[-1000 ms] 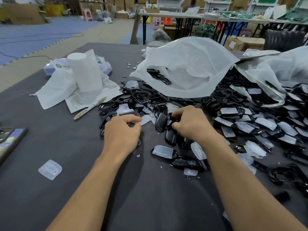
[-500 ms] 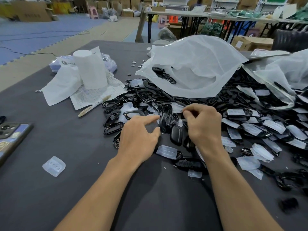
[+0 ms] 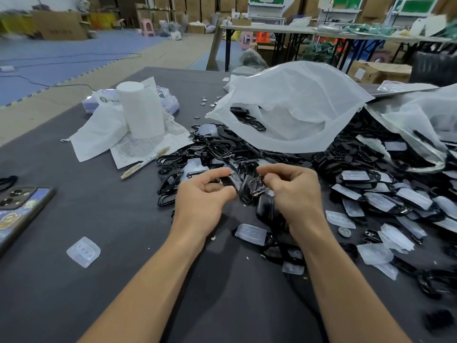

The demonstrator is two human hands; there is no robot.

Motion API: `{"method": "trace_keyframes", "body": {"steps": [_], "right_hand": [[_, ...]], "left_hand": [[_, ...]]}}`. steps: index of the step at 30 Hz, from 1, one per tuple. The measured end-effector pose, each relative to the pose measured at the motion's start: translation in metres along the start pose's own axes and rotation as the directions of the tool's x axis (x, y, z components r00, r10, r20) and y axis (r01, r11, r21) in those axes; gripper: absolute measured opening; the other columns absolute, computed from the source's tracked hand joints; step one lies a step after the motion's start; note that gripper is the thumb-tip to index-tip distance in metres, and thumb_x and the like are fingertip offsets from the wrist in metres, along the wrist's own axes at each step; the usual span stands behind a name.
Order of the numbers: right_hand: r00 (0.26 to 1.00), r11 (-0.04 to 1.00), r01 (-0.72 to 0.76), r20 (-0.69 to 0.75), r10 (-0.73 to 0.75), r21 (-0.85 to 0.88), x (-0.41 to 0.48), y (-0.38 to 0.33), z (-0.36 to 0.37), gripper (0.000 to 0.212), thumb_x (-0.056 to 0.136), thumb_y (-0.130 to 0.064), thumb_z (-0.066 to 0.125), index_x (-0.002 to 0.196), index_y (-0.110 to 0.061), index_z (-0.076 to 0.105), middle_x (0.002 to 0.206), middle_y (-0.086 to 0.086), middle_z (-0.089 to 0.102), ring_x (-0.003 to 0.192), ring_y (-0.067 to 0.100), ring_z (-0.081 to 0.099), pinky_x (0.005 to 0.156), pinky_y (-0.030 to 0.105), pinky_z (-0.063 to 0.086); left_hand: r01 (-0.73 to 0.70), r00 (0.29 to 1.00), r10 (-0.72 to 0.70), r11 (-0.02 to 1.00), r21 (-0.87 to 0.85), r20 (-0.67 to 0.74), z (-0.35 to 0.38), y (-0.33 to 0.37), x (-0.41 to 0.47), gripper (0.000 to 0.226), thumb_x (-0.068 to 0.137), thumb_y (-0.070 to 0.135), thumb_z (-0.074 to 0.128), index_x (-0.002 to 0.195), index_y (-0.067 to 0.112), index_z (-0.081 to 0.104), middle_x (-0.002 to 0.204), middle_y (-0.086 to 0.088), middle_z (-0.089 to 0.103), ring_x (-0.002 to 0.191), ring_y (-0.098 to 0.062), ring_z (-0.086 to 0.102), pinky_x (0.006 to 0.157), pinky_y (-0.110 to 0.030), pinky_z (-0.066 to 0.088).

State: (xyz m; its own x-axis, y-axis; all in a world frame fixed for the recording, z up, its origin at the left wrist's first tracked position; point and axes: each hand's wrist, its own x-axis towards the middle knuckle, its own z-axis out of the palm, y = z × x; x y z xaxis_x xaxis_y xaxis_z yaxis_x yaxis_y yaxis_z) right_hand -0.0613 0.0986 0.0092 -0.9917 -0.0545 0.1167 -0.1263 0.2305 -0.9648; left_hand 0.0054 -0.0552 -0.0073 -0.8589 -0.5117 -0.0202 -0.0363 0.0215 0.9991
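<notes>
A heap of black plastic shells and frames spreads over the dark table, many capped with clear silicone pads. My right hand pinches a shiny dark metal frame just above the heap. My left hand is raised beside it, thumb and fingers curled round a small black piece. The two hands nearly meet over the pile. A black shell lies just under my right hand.
A large white bag with black parts inside lies behind the heap. A paper roll, printed sheets and a pen sit at the left. A phone lies at the left edge, a loose clear pad nearby. Small coin cells are scattered behind.
Both hands have lifted off the pile; the right hand has drawn a metal frame up, and the left hand has turned palm inward, closing on a small black piece.
</notes>
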Motion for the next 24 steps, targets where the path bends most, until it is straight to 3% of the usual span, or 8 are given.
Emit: {"method": "trace_keyframes", "body": {"steps": [1, 3, 5, 7, 11, 15, 19, 24], "right_hand": [[0.997, 0.987, 0.022, -0.069, -0.034, -0.161, 0.002, 0.003, -0.001, 0.024, 0.092, -0.013, 0.068, 0.098, -0.029, 0.083, 0.086, -0.006, 0.079, 0.072, 0.004, 0.067, 0.075, 0.027, 0.05], [0.998, 0.898, 0.051, -0.011, -0.062, -0.438, 0.003, 0.01, 0.002, 0.035, 0.095, -0.025, 0.067, 0.13, -0.03, 0.071, 0.116, -0.003, 0.074, 0.104, 0.013, 0.064, 0.094, 0.027, 0.045], [0.991, 0.778, 0.129, 0.115, -0.074, -0.615, 0.003, 0.015, 0.008, 0.048, 0.096, -0.032, 0.064, 0.143, -0.029, 0.057, 0.135, 0.0, 0.061, 0.125, 0.023, 0.051, 0.112, 0.037, 0.037], [0.984, 0.746, 0.17, 0.149, -0.096, -0.643, 0.002, 0.017, 0.014, 0.048, 0.093, -0.034, 0.068, 0.139, -0.028, 0.057, 0.132, -0.001, 0.061, 0.126, 0.025, 0.049, 0.113, 0.039, 0.034], [0.992, 0.826, 0.124, 0.051, -0.115, -0.55, 0.001, 0.016, 0.015, 0.044, 0.082, -0.023, 0.081, 0.119, -0.028, 0.059, 0.107, -0.002, 0.067, 0.111, 0.023, 0.058, 0.096, 0.031, 0.044], [0.984, 0.953, 0.154, -0.048, -0.172, -0.263, -0.003, 0.009, 0.01, 0.022, 0.085, -0.011, 0.075, 0.091, -0.03, 0.066, 0.074, -0.014, 0.071, 0.069, 0.003, 0.065, 0.067, 0.011, 0.044], [0.997, 0.996, 0.076, -0.03, -0.075, 0.052, -0.005, -0.001, 0.009, 0.019, 0.084, -0.005, 0.072, 0.078, -0.024, 0.073, 0.061, -0.003, 0.07, 0.044, 0.012, 0.06, 0.047, 0.024, 0.047], [0.998, 0.98, 0.011, 0.058, -0.023, 0.197, -0.012, -0.003, 0.019, 0.02, 0.093, -0.003, 0.068, 0.084, -0.021, 0.073, 0.064, 0.002, 0.071, 0.052, 0.022, 0.07, 0.047, 0.028, 0.051]], "left_hand": [[-0.038, 0.999, 0.039, 0.994, 0.101, -0.004, -0.001, -0.001, 0.002, 0.05, 0.08, 0.005, 0.075, 0.117, 0.039, 0.075, 0.078, -0.007, 0.077, 0.059, -0.011, 0.054, 0.056, -0.024, 0.045], [-0.089, 0.996, 0.09, 0.976, 0.196, 0.004, -0.001, -0.004, 0.004, 0.066, 0.081, 0.003, 0.07, 0.133, 0.042, 0.064, 0.077, -0.011, 0.075, 0.057, -0.013, 0.048, 0.059, -0.021, 0.048], [-0.089, 0.996, 0.088, 0.979, 0.183, 0.019, 0.0, -0.005, 0.003, 0.059, 0.083, 0.005, 0.07, 0.13, 0.04, 0.065, 0.075, -0.004, 0.077, 0.056, -0.019, 0.053, 0.063, -0.025, 0.053], [-0.096, 0.995, 0.092, 0.982, 0.162, 0.031, -0.001, -0.006, 0.004, 0.041, 0.086, 0.007, 0.072, 0.115, 0.037, 0.074, 0.076, 0.004, 0.078, 0.059, -0.014, 0.064, 0.066, -0.027, 0.056], [-0.118, 0.993, 0.119, 0.982, 0.148, 0.002, -0.004, -0.007, 0.005, 0.018, 0.088, 0.016, 0.076, 0.096, 0.03, 0.081, 0.073, 0.007, 0.078, 0.065, -0.001, 0.065, 0.064, -0.026, 0.05], [-0.119, 0.993, 0.121, 0.989, 0.09, -0.016, -0.005, -0.007, 0.006, 0.01, 0.09, 0.019, 0.077, 0.097, 0.023, 0.082, 0.072, 0.002, 0.078, 0.064, -0.005, 0.066, 0.071, -0.03, 0.052], [-0.106, 0.994, 0.105, 0.993, -0.047, -0.018, -0.005, -0.002, 0.007, 0.008, 0.09, 0.011, 0.079, 0.091, 0.019, 0.08, 0.073, -0.004, 0.079, 0.054, -0.009, 0.063, 0.06, -0.018, 0.051], [-0.054, 0.995, 0.041, 0.988, -0.143, -0.096, -0.004, -0.001, 0.006, 0.004, 0.089, 0.013, 0.08, 0.09, 0.015, 0.078, 0.071, -0.007, 0.078, 0.051, -0.009, 0.065, 0.052, -0.014, 0.048]]}}
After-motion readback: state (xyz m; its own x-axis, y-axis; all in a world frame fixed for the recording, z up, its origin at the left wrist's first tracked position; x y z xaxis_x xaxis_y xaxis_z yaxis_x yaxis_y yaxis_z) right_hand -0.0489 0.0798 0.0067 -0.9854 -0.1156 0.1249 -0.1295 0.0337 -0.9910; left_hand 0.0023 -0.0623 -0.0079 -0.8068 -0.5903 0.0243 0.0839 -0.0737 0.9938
